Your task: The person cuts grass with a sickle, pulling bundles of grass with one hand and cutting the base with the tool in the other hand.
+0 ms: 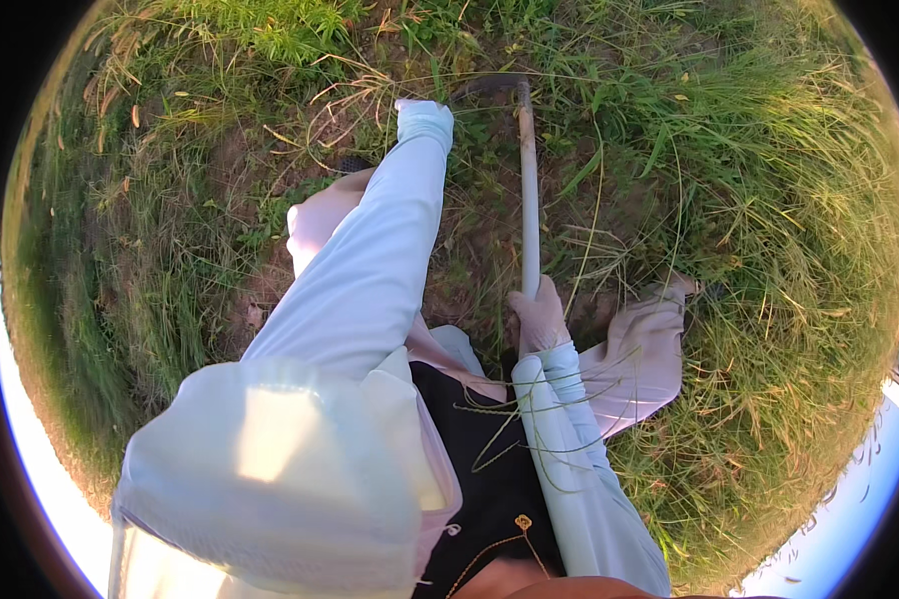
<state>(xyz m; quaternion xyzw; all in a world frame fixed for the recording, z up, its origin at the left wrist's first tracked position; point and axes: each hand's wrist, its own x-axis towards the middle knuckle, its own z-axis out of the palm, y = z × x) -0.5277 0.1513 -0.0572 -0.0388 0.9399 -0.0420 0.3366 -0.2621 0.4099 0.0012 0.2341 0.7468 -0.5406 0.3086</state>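
Observation:
My right hand (542, 314) is closed around the pale wooden handle of a sickle (530, 187). The handle runs away from me, and its dark curved blade (491, 84) points left, low among the grass. My left arm reaches far forward in a light blue sleeve (378, 247). Most of my left hand (403, 103) is hidden past the cuff, near the blade's tip. Dry grass stalks (352, 93) spread out just left of it; whether the fingers hold them is not visible. Loose green grass stems (506, 412) hang across my right forearm.
Brown soil (258, 277) shows through low weeds between my bent legs. Tall grass (764, 187) grows thickly on the right, with more grass (165, 247) on the left. A leafy green plant (292, 30) stands ahead. My trouser leg (637, 359) is beside my right hand.

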